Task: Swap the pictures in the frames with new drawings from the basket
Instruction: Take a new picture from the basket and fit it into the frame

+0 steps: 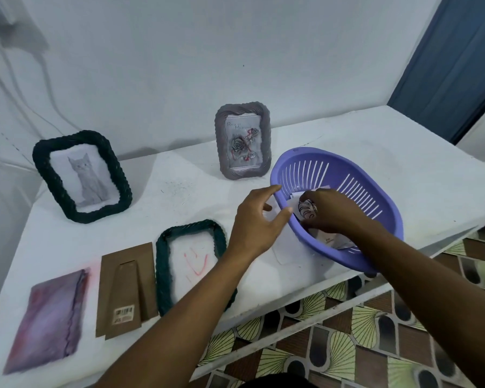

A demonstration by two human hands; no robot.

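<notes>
Hands at the basket, mid-selection of a replacement drawing. The right hand (329, 211) reaches into the purple slotted basket (375, 191), fingers closed on a paper drawing (307, 210) of dark curved lines and lifting its edge clear of other sheets (331, 239) lying in the bottom. The left hand (256, 219) rests at the basket's near-left rim, thumb and fingers pinched on the wall, apparently to steady the light plastic basket against the pull. On the white bench (403, 152), an empty dark braided frame (191, 264) lies face down near the left forearm, opened so that a new sheet can be laid in; red marks show through its window. Its brown backing board (125, 289), with folding stand and barcode label, lies just left of it, and the removed purple picture (46, 320) lies further left, set aside. Two frames stand at the far side against the wall, not yet changed: a dark one holding a cat picture (81, 177) at left and a grey one holding a rose picture (242, 141) just beyond the basket.
</notes>
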